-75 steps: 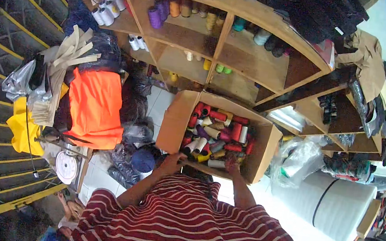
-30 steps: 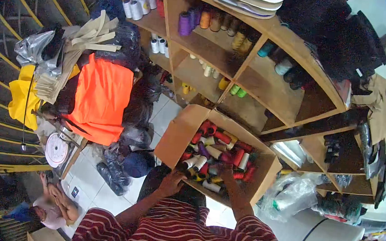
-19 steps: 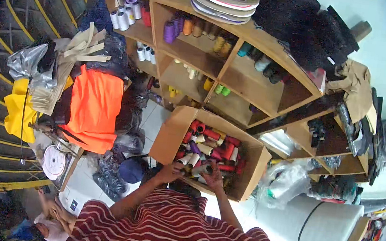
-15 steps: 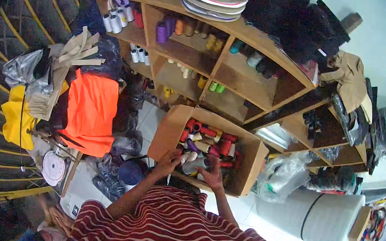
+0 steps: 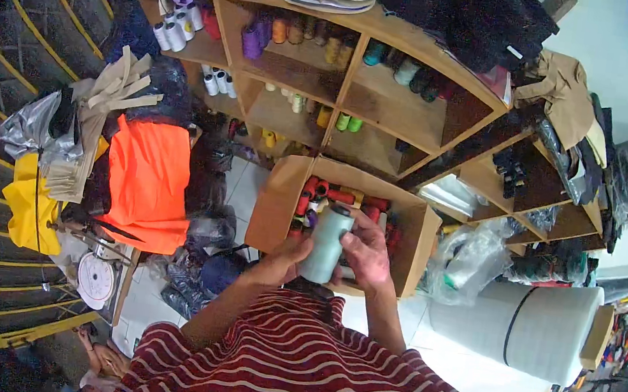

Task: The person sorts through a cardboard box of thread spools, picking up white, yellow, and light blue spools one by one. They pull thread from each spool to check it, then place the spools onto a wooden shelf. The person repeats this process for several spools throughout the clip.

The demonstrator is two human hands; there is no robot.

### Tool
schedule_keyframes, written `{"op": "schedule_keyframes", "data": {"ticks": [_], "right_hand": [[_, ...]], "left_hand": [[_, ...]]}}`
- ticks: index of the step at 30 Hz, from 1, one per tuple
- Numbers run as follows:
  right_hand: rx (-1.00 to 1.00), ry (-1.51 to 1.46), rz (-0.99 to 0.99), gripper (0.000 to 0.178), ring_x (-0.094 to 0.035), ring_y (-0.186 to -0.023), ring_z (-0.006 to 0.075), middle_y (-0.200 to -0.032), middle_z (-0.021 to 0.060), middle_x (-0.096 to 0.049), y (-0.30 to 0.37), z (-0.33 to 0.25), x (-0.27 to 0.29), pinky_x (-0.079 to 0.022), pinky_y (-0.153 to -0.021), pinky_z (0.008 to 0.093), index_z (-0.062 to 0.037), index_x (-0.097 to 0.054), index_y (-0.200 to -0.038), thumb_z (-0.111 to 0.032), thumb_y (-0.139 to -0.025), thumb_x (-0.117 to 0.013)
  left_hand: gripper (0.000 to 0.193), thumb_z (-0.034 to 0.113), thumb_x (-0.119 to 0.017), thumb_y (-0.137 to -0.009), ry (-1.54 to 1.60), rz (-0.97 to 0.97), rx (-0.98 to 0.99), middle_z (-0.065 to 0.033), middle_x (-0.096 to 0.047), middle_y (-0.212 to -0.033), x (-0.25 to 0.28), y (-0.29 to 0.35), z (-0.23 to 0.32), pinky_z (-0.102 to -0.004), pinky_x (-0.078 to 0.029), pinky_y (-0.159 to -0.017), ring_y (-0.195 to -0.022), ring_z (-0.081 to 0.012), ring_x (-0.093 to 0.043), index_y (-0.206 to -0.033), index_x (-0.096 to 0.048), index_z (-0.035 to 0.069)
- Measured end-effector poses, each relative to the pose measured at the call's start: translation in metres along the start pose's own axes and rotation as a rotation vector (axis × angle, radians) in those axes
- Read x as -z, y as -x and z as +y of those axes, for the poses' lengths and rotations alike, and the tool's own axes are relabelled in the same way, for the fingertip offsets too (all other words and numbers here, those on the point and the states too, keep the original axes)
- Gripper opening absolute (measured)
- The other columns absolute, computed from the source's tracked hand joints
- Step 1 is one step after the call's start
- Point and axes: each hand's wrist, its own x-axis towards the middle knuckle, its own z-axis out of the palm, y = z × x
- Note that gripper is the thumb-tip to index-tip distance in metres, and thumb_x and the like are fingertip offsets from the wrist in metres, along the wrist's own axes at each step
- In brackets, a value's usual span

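A pale grey-green spool of thread [image 5: 327,246] is held up in front of my chest, over the near side of an open cardboard box [image 5: 272,203]. My right hand [image 5: 369,256] grips its right side, thumb across the front and fingers behind. Along its lower left side, my left hand [image 5: 284,261] is closed against it, with some fingers hidden behind. The spool leans slightly, its dark-tipped end pointing away from me. Inside the box lie several red spools [image 5: 341,197] among other colours, partly covered by my hands and the held spool.
Behind the box stands a wooden shelf [image 5: 395,112] holding thread spools. A bright orange cloth [image 5: 147,183] lies at left. Right of the box are clear plastic wrapping [image 5: 471,254] and a large white roll [image 5: 517,327]. Part of another person [image 5: 105,362] shows at lower left.
Half a second ago both hands were down in the box around the pale spool. Now it is raised out toward me, between both hands. The whole view has shifted slightly.
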Motion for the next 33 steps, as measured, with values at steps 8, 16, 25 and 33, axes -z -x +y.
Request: {"op": "schedule_keyframes", "data": {"ticks": [8, 16, 25, 33], "right_hand": [[-0.024, 0.021, 0.207, 0.045, -0.058, -0.114, 0.0207, -0.121, 0.0115, -0.064, -0.022, 0.020, 0.025, -0.043, -0.101, 0.0379, -0.0005, -0.054, -0.129, -0.030, -0.096, -0.059], [-0.090, 0.882, 0.263, 0.033, -0.063, -0.098, 0.0227, -0.111, 0.0102, -0.065, 0.003, 0.386, 0.332, -0.051, -0.086, 0.0353, -0.0028, -0.059, -0.117, -0.025, -0.094, -0.055], [-0.433, 1.445, 0.103, 0.040, -0.055, -0.107, 0.0264, -0.119, 0.0112, -0.059, -0.024, 0.420, 0.331, -0.042, -0.093, 0.0420, -0.0043, -0.055, -0.123, -0.031, -0.093, -0.054], [-0.616, 1.534, 0.157, 0.047, -0.048, -0.117, 0.0290, -0.128, 0.0119, -0.053, -0.034, 0.439, 0.333, -0.033, -0.099, 0.0484, -0.0061, -0.050, -0.130, -0.035, -0.092, -0.052]], "left_hand": [[0.062, 0.055, -0.046, -0.092, -0.029, 0.269, -0.125, -0.0113, -0.057, -0.075, 0.000, 0.004, 0.003, -0.0355, -0.049, -0.061, -0.063, -0.0231, -0.058, -0.117, -0.050, -0.002], [0.053, 0.044, -0.047, -0.094, 0.109, 0.322, -0.109, -0.0126, -0.060, -0.076, -0.009, 0.011, -0.004, -0.0340, -0.050, -0.061, -0.065, -0.0227, -0.060, -0.115, -0.053, -0.005], [0.059, 0.052, -0.055, -0.088, 0.030, 0.421, -0.058, -0.0115, -0.062, -0.079, -0.001, 0.014, -0.041, -0.0312, -0.051, -0.060, -0.069, -0.0207, -0.063, -0.115, -0.052, 0.000], [0.047, 0.042, -0.055, -0.092, 0.046, 0.539, -0.010, -0.0091, -0.062, -0.082, 0.003, 0.024, -0.047, -0.0302, -0.050, -0.067, -0.074, -0.0176, -0.062, -0.113, -0.055, -0.001]]}}
